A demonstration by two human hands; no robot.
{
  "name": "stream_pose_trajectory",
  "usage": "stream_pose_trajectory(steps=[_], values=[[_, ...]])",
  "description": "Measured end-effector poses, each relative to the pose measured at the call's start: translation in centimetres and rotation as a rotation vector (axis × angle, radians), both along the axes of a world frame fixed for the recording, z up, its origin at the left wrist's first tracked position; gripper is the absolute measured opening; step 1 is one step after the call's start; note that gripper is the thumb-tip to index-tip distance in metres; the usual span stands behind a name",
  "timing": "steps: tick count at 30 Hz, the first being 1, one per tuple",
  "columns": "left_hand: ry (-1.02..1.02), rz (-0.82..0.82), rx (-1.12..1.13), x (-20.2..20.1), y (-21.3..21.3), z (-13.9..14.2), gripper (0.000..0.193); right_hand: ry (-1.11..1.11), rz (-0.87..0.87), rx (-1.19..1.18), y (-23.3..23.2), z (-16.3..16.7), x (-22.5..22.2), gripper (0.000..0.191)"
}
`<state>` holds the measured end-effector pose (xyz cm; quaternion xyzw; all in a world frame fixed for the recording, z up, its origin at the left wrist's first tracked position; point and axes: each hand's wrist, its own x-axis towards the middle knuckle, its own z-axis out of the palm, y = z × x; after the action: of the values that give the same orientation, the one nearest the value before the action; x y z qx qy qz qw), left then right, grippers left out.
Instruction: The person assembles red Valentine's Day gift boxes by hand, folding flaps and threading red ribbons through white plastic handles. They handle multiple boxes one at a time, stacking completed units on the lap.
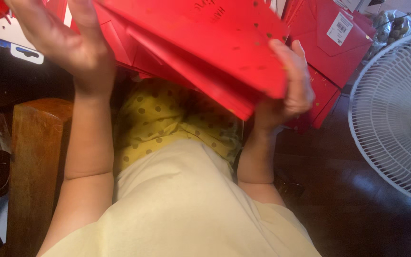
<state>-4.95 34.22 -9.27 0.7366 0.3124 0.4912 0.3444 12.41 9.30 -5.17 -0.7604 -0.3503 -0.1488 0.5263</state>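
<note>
Dark wooden flooring (357,209) runs under us, with a white fan (398,114) at the right and a wooden chair arm (34,157) at the left. From the head view, we hold a red folded cardboard piece (205,47) up above our lap: our left hand (72,45) is curled about its left edge, and our right hand (291,85) clasps its lower right corner. More red flat packs (334,47) lie behind. We judge the folding is under way, needing a firm crease.
</note>
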Motion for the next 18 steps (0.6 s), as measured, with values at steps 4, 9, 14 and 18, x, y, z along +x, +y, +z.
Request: stream_pose_trajectory(steps=[4, 9, 14, 18], values=[[-0.050, -0.074, 0.193, 1.0, -1.9, -0.4, 0.063, 0.157, -0.034, 0.312, -1.8, -0.8, 0.4, 0.048], [0.070, -0.346, 0.271, 3.1, -4.1, 0.6, 0.082, 0.812, 0.101, 0.609, -2.4, -2.8, -1.0, 0.048], [0.529, -0.483, 0.109, 4.1, -4.3, 2.7, 0.087, 0.798, -0.008, 0.455, -1.3, -3.4, -2.3, 0.054], [0.472, -0.549, 0.202, 3.8, -5.7, 4.9, 0.093, 0.612, 0.078, 0.350, -1.0, -3.2, -2.6, 0.071]])
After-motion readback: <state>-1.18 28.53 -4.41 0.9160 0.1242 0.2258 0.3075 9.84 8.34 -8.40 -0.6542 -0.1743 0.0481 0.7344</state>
